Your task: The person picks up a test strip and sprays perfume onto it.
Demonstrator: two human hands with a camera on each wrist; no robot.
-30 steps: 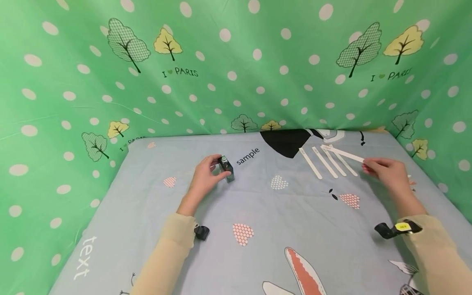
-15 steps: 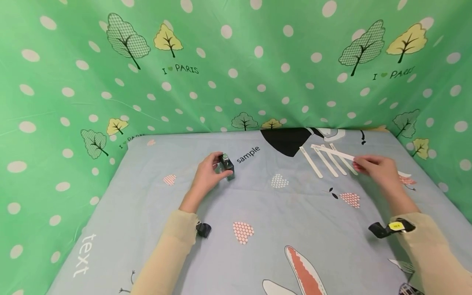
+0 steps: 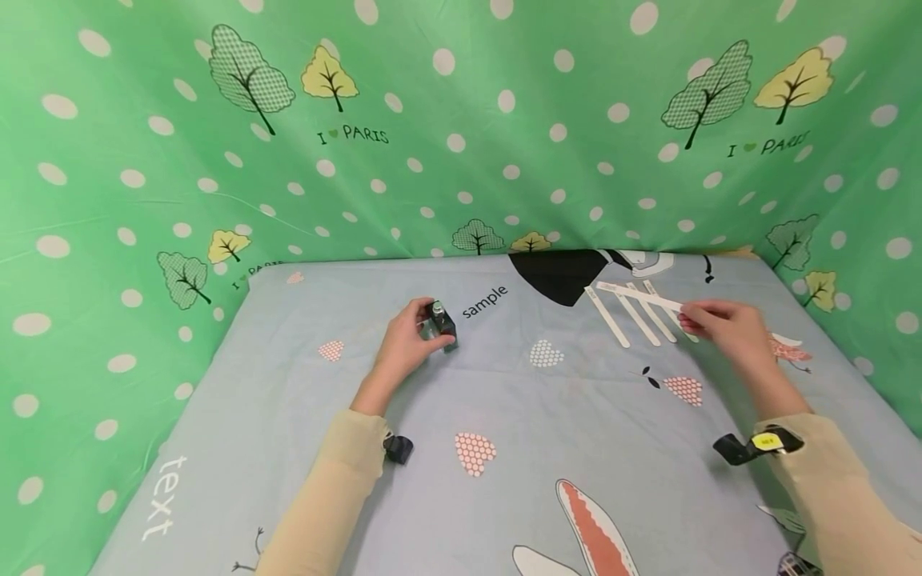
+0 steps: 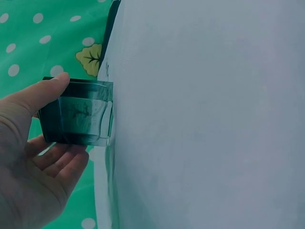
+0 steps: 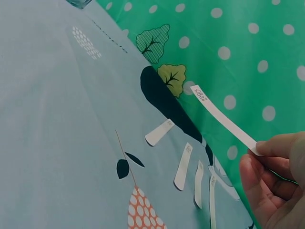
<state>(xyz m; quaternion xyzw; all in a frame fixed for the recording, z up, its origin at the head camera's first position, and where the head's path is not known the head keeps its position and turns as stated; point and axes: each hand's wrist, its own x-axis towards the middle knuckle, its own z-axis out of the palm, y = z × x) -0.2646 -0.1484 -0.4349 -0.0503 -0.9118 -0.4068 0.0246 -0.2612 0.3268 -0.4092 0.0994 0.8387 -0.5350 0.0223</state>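
My left hand [image 3: 406, 340] holds a dark green glass perfume bottle [image 3: 445, 326] near the far side of the table, thumb on one side and fingers on the other. A small shiny nozzle tops it, with no cap on. In the left wrist view the bottle [image 4: 81, 114] shows clear glass at its base end. Between thumb and fingers my right hand [image 3: 727, 328] pinches one end of a white paper test strip [image 5: 224, 119]. Small writing marks its free end, which points left over several like strips [image 3: 607, 318] fanned out on the cloth.
A grey-blue printed cloth [image 3: 576, 424] with hearts, a rabbit and lettering covers the table. Behind it hangs a green dotted curtain [image 3: 403, 200]. A black camera strap [image 3: 756, 444] circles the right wrist, and another camera [image 3: 398, 449] sits at the left wrist.
My right hand has moved left, carrying the held test strip further across the lying ones. The left hand and the perfume bottle have stayed nearly in place.
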